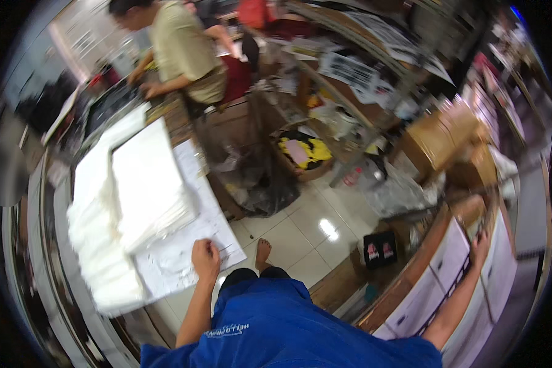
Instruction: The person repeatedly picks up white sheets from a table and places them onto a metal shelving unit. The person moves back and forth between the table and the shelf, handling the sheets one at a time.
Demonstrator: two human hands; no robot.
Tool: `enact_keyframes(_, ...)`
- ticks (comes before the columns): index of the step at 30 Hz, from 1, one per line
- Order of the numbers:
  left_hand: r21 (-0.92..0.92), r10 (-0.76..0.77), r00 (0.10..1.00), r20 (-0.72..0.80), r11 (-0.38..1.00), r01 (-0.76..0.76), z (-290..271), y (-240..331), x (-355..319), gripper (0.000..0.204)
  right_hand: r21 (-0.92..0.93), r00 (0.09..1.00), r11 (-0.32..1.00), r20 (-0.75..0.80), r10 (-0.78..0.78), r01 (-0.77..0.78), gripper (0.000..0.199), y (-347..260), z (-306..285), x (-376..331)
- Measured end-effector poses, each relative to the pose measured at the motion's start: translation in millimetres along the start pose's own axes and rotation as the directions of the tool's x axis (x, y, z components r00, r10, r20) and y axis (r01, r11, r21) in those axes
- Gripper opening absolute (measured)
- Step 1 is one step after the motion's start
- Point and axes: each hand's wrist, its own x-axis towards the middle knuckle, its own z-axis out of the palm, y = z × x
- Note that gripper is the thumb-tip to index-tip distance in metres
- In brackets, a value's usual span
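My left hand [206, 259] is loosely curled above the near corner of a white-topped table [218, 224]; nothing shows in its fingers. On that table lie two piles of thin white sheets, a neat stack [150, 184] and a looser, longer pile [95, 227] left of it. Out to the right, my right hand [479, 248] rests beside a dark gap between white flat panels [451, 245] with dark marks. Its fingers look stretched out, though they are small and somewhat blurred. No object is visible in it.
A co-worker [190, 52] bends over a dark tray at the far left. Ahead stand a dark plastic bag [264, 190], a carton with yellow and black pieces [303, 150], a cluttered shelf and brown boxes [438, 138]. A folded black item [380, 249] lies near the right-hand bench.
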Motion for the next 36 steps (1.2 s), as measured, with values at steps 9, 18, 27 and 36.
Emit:
enact_keyframes(9,-0.078,-0.056,0.998,-0.023,0.995,0.054,-8.7,3.9,-0.1,0.007,-0.103,0.967,0.974,-0.14,-0.213,0.2,0.016,35.0,10.5,20.0)
enact_keyframes(18,-0.075,-0.045,0.998,-0.041,0.996,0.042,-12.2,6.4,2.6,0.007,-0.092,0.997,0.994,0.058,-0.045,0.05,0.034,60.2,11.8,36.1)
enact_keyframes(27,-0.092,-0.048,0.998,-0.045,0.995,0.044,-14.9,5.3,2.8,0.007,-0.112,0.986,0.987,-0.112,-0.125,0.113,0.022,51.5,13.0,36.2)
enact_keyframes(36,-0.087,-0.032,0.998,-0.057,0.996,0.027,-14.3,2.5,2.6,0.007,-0.12,0.986,0.985,-0.101,-0.136,0.124,0.028,48.2,14.2,31.5)
